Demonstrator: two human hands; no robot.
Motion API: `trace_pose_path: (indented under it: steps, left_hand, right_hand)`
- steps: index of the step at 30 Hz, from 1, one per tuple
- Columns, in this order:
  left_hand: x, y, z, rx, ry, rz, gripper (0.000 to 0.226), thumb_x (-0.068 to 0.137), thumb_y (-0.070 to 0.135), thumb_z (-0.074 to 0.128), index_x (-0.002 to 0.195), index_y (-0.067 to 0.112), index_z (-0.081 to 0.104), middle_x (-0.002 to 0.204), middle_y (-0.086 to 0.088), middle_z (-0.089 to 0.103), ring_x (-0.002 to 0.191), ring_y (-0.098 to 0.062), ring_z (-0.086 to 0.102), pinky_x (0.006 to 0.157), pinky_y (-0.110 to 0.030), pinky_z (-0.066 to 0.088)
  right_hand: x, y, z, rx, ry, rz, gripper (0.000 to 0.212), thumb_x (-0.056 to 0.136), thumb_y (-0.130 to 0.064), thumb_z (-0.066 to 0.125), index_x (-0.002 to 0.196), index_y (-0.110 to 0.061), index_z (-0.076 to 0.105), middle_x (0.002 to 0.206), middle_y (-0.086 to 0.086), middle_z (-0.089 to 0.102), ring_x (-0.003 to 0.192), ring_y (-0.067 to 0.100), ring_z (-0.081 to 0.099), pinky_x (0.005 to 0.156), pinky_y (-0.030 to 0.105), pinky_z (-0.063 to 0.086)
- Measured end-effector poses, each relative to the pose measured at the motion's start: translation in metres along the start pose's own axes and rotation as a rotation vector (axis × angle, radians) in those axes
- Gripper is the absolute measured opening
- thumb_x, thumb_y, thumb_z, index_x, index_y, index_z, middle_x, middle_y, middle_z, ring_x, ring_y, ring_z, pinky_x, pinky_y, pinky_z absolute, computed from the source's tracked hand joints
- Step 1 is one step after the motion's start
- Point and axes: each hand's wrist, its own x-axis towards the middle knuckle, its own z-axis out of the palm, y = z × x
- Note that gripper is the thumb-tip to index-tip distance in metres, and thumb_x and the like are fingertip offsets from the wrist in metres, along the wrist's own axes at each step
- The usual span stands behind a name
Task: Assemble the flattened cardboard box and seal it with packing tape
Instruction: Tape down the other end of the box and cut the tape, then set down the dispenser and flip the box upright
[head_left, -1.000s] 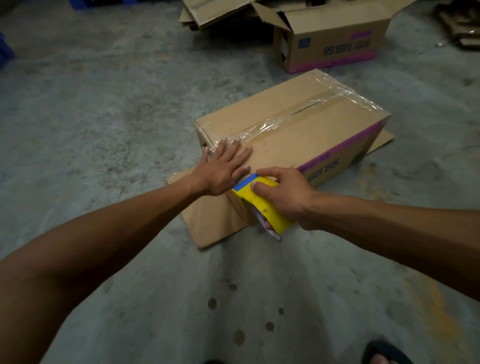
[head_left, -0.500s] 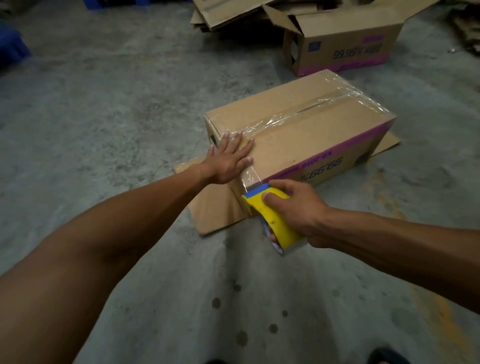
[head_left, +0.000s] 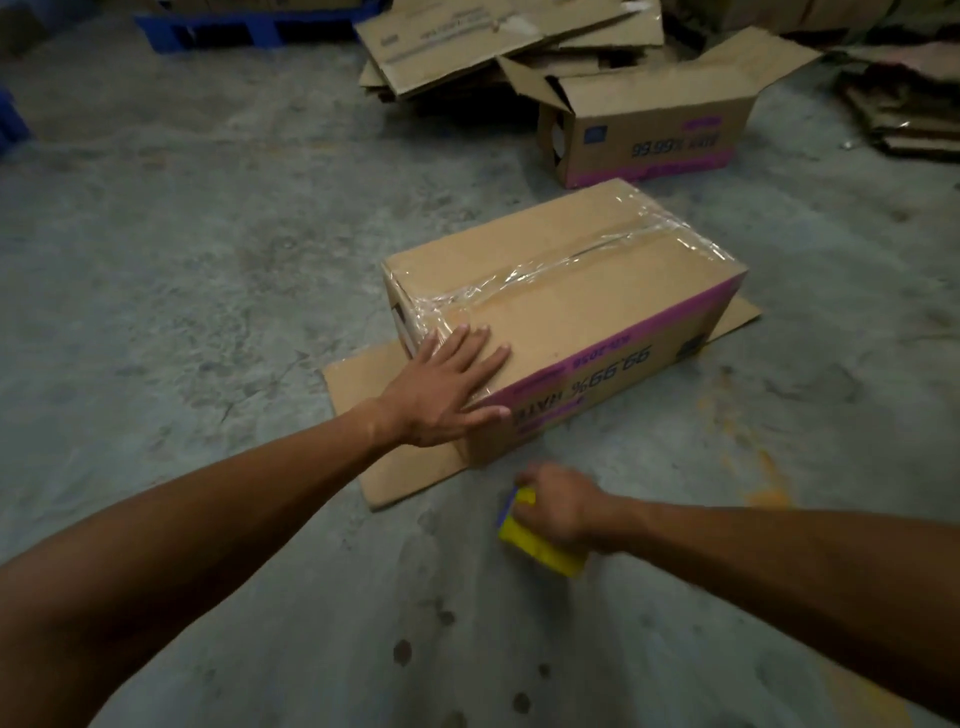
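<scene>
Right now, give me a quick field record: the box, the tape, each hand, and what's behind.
box: closed cardboard box on a flat cardboard sheet
tape: clear strip along the top seam, wrapped over the near end
left hand: flat on the box's near corner
right hand: gripping the yellow tape dispenser, off the box, over the floor
behind: open box, flattened cardboard pile

The sealed cardboard box (head_left: 563, 312) carries upside-down print on its pink-banded near side, "99.99%" legible, the rest too blurred. At one o'clock from it, the open box (head_left: 654, 135) shows "99.99%" upside down too; its neighbouring characters are unreadable.
</scene>
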Motion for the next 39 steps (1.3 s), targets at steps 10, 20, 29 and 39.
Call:
trace_pose_path:
  steps: [10, 20, 29, 39]
  left_hand:
    - [-0.017, -0.009, 0.014, 0.056, 0.105, 0.064, 0.063, 0.100, 0.057, 0.011, 0.155, 0.032, -0.002, 0.164, -0.002, -0.003, 0.151, -0.027, -0.008, 0.121, -0.048, -0.003]
    - [-0.113, -0.069, 0.014, -0.183, 0.106, -0.052, 0.053, 0.104, 0.041, 0.022, 0.155, 0.034, 0.009, 0.164, 0.008, -0.004, 0.150, -0.015, -0.012, 0.122, -0.040, 0.002]
    - [-0.096, -0.020, 0.017, -0.697, 0.429, -0.669, 0.055, 0.104, 0.029, 0.036, 0.154, 0.015, 0.021, 0.163, 0.001, 0.013, 0.150, -0.015, 0.008, 0.123, -0.037, 0.009]
    - [-0.062, -0.051, -0.002, -0.589, 0.406, -0.584, 0.038, 0.101, 0.019, 0.036, 0.139, 0.018, 0.041, 0.129, -0.003, 0.048, 0.114, -0.019, 0.051, 0.102, -0.049, 0.045]
  right_hand:
    - [-0.019, 0.021, 0.012, -0.215, -0.174, -0.174, 0.082, 0.099, -0.027, 0.040, 0.151, -0.026, -0.023, 0.137, 0.027, 0.050, 0.119, 0.041, 0.054, 0.103, 0.040, 0.039]
    - [-0.034, 0.014, 0.056, -0.461, -0.385, -0.463, 0.088, 0.095, -0.019, 0.050, 0.153, -0.035, -0.014, 0.131, 0.021, 0.054, 0.108, 0.039, 0.057, 0.089, 0.044, 0.044]
    - [-0.028, -0.021, 0.025, -0.576, -0.028, -0.670, 0.048, 0.098, -0.045, 0.036, 0.143, -0.027, 0.037, 0.108, 0.018, 0.068, 0.095, 0.040, 0.064, 0.075, 0.038, 0.046]
    - [0.047, 0.072, -0.116, -0.401, 0.747, -0.110, 0.054, 0.091, -0.045, 0.039, 0.142, -0.028, 0.038, 0.152, 0.010, 0.036, 0.139, 0.032, 0.031, 0.111, 0.054, 0.020]
